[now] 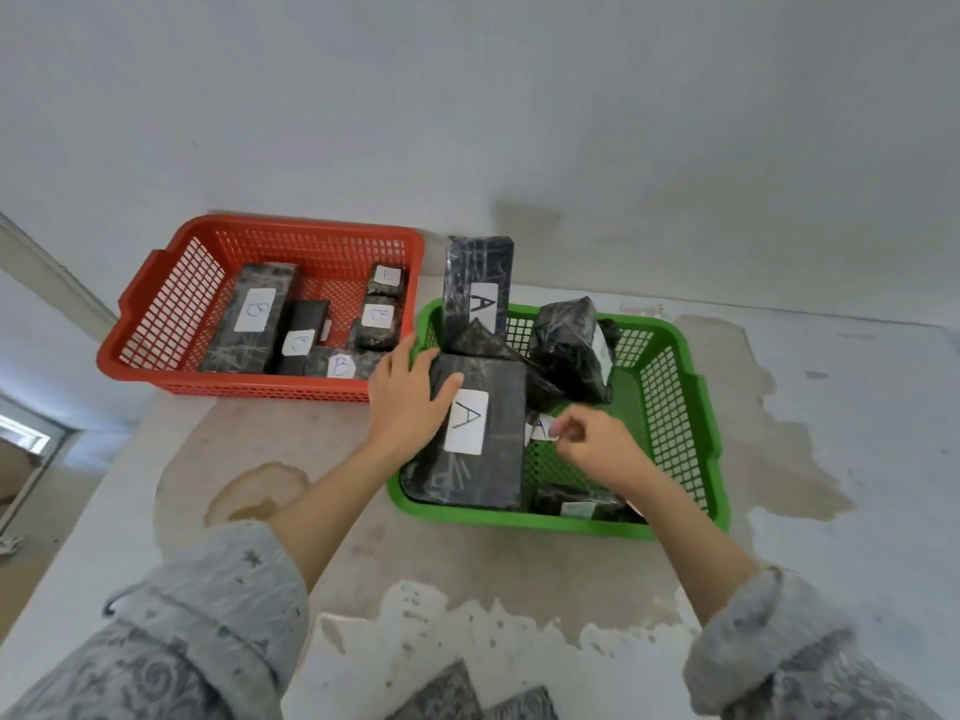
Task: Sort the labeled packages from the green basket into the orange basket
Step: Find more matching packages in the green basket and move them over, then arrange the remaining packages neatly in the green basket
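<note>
The green basket on the right holds several black wrapped packages. A large flat package labelled A leans on the basket's left side, and my left hand rests on its upper left edge, fingers over the top. A tall package labelled A stands upright at the back. My right hand hovers inside the basket, fingertips pinched near a small white label marked A. The orange basket on the left holds several black packages with white labels marked B.
Both baskets sit on a stained, patchy white surface against a white wall. A crumpled black package fills the back of the green basket. A small package lies at its front edge. My grey patterned sleeves fill the bottom.
</note>
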